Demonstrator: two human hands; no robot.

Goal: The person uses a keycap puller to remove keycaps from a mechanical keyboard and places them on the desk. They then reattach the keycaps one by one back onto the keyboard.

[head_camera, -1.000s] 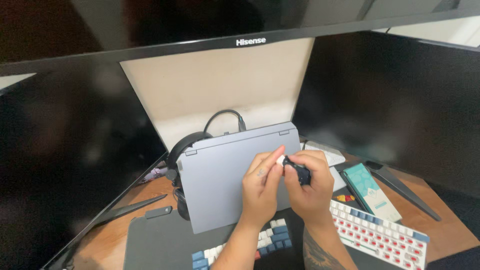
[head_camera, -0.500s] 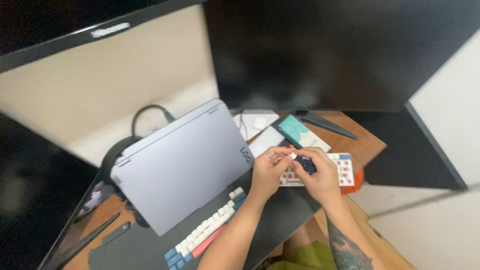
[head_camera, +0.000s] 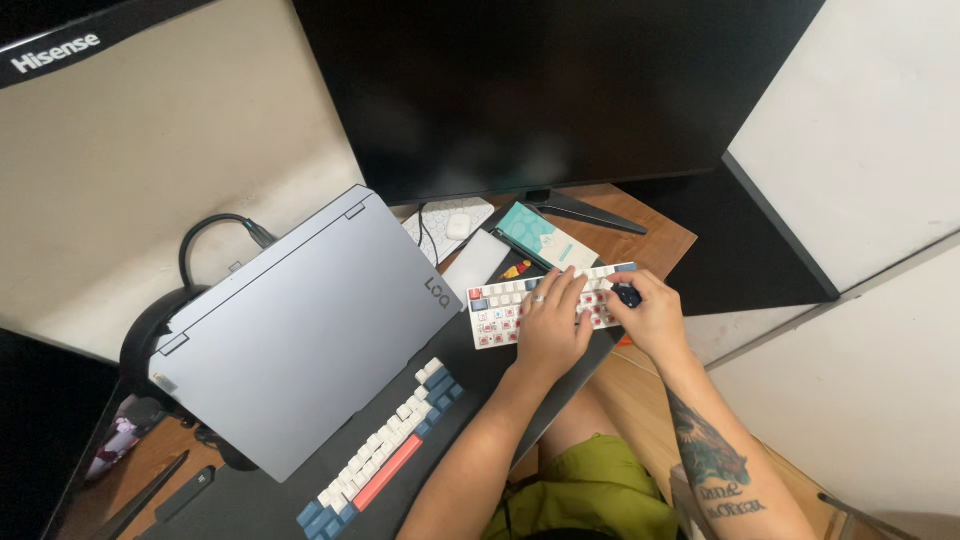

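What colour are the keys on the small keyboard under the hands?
White and red, a few blue, on the small keyboard; head view.

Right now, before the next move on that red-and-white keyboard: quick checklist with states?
1. Left hand resting flat on the red-and-white keyboard: ok.
2. Right hand gripping the small dark tool at the keyboard's right end: ok.
3. Tool seated on a key: cannot tell, fingers hide it.
4. Keyboard fully on the desk: not ok, its right end reaches the desk edge.
5. Closed grey laptop apart from both hands: ok.
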